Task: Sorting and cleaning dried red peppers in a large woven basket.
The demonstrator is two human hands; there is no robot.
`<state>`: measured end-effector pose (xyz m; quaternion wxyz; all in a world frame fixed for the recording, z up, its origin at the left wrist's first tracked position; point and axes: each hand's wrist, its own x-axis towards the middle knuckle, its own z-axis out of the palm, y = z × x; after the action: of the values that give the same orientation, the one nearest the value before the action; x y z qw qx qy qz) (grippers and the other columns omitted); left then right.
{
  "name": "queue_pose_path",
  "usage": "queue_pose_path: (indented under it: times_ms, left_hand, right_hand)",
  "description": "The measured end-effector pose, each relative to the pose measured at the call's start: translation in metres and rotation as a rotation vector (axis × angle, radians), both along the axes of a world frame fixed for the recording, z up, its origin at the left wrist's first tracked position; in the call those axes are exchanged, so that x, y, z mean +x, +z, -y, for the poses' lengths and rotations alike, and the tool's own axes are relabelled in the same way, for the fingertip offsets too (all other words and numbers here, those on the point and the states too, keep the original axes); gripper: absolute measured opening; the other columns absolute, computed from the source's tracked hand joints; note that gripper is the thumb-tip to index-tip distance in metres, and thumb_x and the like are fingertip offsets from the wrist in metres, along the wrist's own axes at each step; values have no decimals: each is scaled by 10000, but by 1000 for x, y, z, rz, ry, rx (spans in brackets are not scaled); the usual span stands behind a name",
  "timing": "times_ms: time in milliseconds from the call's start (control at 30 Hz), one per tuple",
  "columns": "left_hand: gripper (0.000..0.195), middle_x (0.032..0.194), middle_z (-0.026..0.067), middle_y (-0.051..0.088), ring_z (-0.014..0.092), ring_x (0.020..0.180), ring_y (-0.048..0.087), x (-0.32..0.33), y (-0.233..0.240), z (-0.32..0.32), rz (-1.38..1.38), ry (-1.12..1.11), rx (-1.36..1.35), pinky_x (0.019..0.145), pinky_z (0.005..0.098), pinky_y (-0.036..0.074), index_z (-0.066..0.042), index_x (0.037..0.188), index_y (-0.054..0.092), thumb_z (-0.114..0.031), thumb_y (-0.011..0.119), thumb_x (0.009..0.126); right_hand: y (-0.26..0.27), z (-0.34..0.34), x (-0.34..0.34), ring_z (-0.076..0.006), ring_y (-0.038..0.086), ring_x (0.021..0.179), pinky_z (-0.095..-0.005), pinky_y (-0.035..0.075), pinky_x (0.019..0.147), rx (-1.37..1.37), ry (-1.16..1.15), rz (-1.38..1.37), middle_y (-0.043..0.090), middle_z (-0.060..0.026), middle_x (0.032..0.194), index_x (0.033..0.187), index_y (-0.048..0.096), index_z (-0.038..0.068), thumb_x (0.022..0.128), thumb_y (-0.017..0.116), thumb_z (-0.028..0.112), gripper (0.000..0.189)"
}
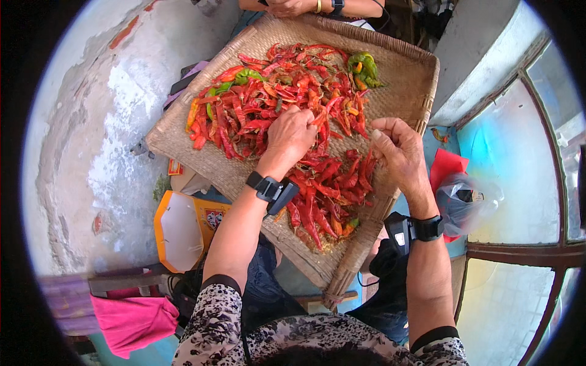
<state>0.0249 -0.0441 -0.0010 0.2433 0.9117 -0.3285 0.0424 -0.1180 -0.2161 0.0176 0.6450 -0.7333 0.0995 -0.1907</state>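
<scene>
A woven winnowing basket (403, 87) lies before me, spread with dried red chili peppers (247, 107). My left hand (293, 132) is over the middle of the large heap, its fingers closed on a red chili pepper (324, 114) whose tip points up and right. To the right, my right hand (399, 148) hovers by the basket's side rim with thumb and forefinger close together; whether something small is between them I cannot tell. Nearer to me is a smaller group of red chili peppers (327, 192). Green peppers (364, 68) sit at the far right of the heap, and another green pepper (247, 75) at its left.
Across the basket rest another person's hands (290, 7). An orange cardboard box (181, 231) stands at the left, above a pink cloth (135, 322). A clear plastic bag (467, 201) and red paper (446, 169) lie at the right, beside a framed window (512, 169).
</scene>
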Motion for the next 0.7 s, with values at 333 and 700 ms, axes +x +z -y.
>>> queue_pose_path:
  times_ms: [333, 700]
  left_hand:
    - [257, 933, 98, 548, 238, 886, 575, 27, 25, -8, 679, 262, -211, 740, 363, 500, -48, 1042, 622, -153, 668, 812]
    - [295, 1157, 57, 535, 277, 988, 546, 1, -38, 14, 357, -358, 273, 783, 396, 490, -116, 1045, 624, -15, 559, 775]
  right_hand:
    - [0, 1, -1, -51, 514, 639, -210, 429, 566, -11, 7, -12, 578, 5, 732, 1027, 588, -39, 889, 601, 86, 186]
    - [1, -4, 0, -49, 493, 615, -206, 415, 546, 24, 14, -12, 560, 15, 724, 1020, 590, -32, 893, 595, 73, 165]
